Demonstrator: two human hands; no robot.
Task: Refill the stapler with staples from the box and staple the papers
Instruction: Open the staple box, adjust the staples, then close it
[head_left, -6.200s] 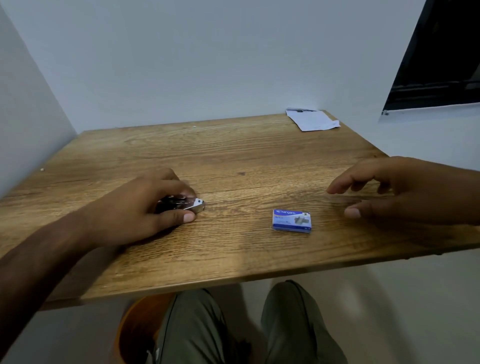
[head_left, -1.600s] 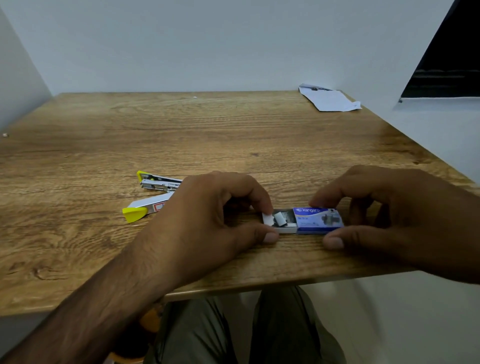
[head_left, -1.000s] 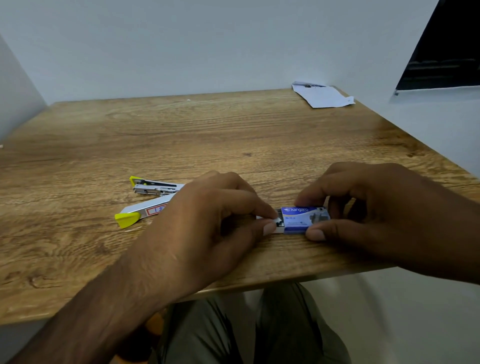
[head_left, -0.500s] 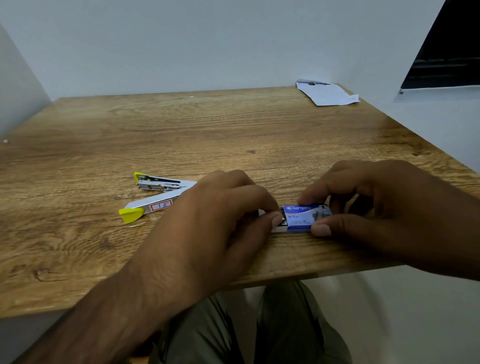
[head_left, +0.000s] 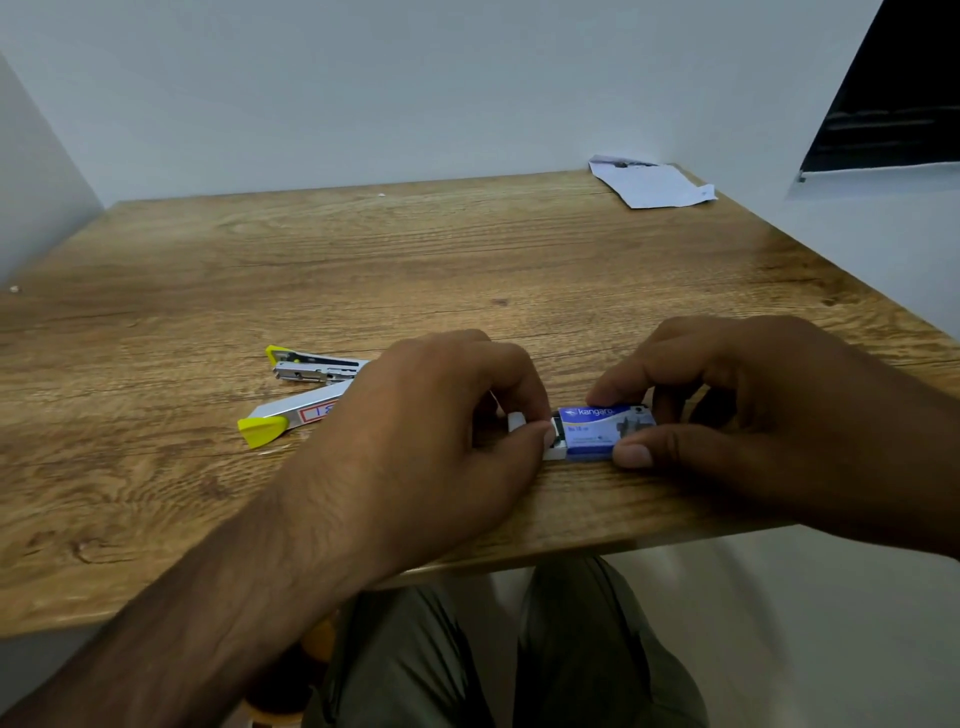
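Pinching the small blue cardboard staple box (head_left: 602, 434), whose long axis runs grip to grip, right grip (head_left: 753, 410) holds its sleeve; left grip (head_left: 441, 431) pinches the white inner tray (head_left: 554, 453).

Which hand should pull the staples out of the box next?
Left. The left hand pinches at the open tray end of the staple box, beside the opened stapler; the right hand steadies the blue sleeve.

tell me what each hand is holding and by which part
Right hand pinches the staple box across its blue sleeve. Left hand pinches the white inner tray at its exposed end.
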